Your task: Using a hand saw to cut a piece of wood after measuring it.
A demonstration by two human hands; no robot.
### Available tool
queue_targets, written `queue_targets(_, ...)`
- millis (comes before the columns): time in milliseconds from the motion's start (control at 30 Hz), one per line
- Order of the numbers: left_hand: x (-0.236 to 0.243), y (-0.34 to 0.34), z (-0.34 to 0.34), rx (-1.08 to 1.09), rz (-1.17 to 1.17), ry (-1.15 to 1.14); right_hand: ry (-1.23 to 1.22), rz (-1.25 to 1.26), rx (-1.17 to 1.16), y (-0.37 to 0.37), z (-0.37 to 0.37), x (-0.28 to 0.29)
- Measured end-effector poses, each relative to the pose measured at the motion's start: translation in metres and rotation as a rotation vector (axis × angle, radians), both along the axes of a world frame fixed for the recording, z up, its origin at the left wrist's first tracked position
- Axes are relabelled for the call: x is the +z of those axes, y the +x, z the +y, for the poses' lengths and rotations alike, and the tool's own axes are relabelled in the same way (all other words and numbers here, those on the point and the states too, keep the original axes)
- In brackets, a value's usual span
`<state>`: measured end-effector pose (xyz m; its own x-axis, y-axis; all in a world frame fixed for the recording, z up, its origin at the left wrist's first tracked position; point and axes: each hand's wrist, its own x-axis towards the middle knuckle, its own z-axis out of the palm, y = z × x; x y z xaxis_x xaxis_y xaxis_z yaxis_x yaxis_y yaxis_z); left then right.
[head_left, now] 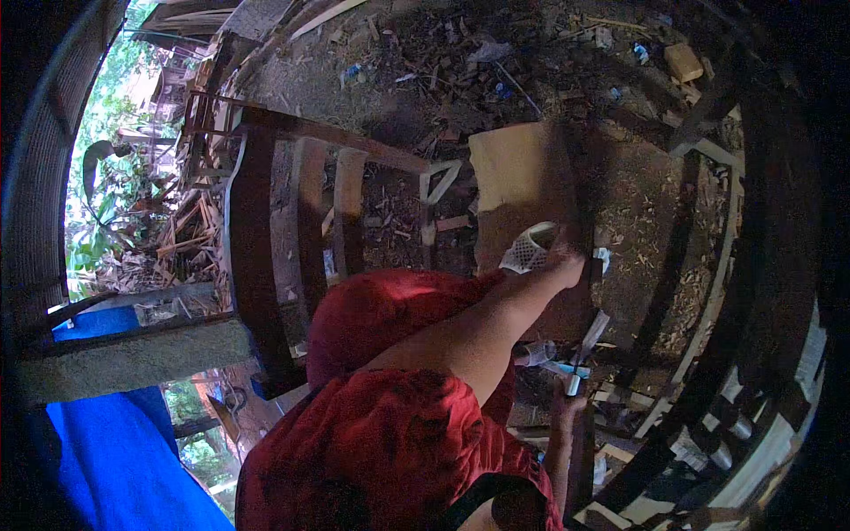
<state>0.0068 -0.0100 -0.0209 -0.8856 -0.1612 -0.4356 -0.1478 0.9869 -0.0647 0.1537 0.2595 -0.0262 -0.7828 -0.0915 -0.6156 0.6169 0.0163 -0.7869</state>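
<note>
My left hand (567,261) reaches across to the right edge of a wooden board (512,164) and is closed on that edge beside a small pale object (601,259). A white mesh shoe (524,254) lies just left of that hand, below my bent red-clothed leg (394,301). Lower right, my right hand (568,400) is closed on a hand tool (573,384) with a shiny, pale end; its exact kind is unclear. A narrow metallic piece (593,329) sits above it along the board's dark edge.
Wooden rails and posts (345,208) stand left, beside a blue tarp (106,451) and a heap of scrap wood (186,234). The dirt ground (398,71) holds wood chips and litter. More timber (708,442) lines the right side.
</note>
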Motion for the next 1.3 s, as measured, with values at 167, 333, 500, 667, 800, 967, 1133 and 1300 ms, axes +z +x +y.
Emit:
queue_targets(167, 0.006, -0.005, 0.000, 0.107, -0.078, 0.121, -0.079, -0.218, -0.196, 0.001, 0.010, -0.011)
queue_targets(333, 0.021, -0.002, -0.003, 0.090, 0.027, 0.197, 0.484, 0.256, 0.452, 0.017, 0.022, 0.047)
queue_targets(500, 0.043, -0.008, -0.005, 0.022, -0.069, 0.108, 0.483, 0.072, 0.462, 0.038, 0.047, 0.109)
queue_targets(667, 0.037, -0.013, -0.003, 0.055, -0.168, 0.116, 0.520, 0.170, 0.504, 0.028, 0.049, 0.084)
queue_targets(800, 0.003, -0.007, -0.003, 0.270, -0.085, 0.310, 0.528, 0.137, 0.341, -0.005, -0.003, 0.020)
queue_targets(967, -0.032, 0.004, -0.005, -0.022, 0.486, -0.033, 0.388, 0.040, 0.332, -0.014, -0.018, 0.019)
queue_targets(1133, -0.031, -0.002, -0.006, -0.016, -0.214, 0.099, 0.522, 0.200, 0.480, 0.017, 0.016, 0.066)
queue_targets(1300, -0.002, -0.012, -0.005, -0.053, -0.078, 0.020, -0.036, -0.344, -0.497, 0.059, 0.050, 0.088)
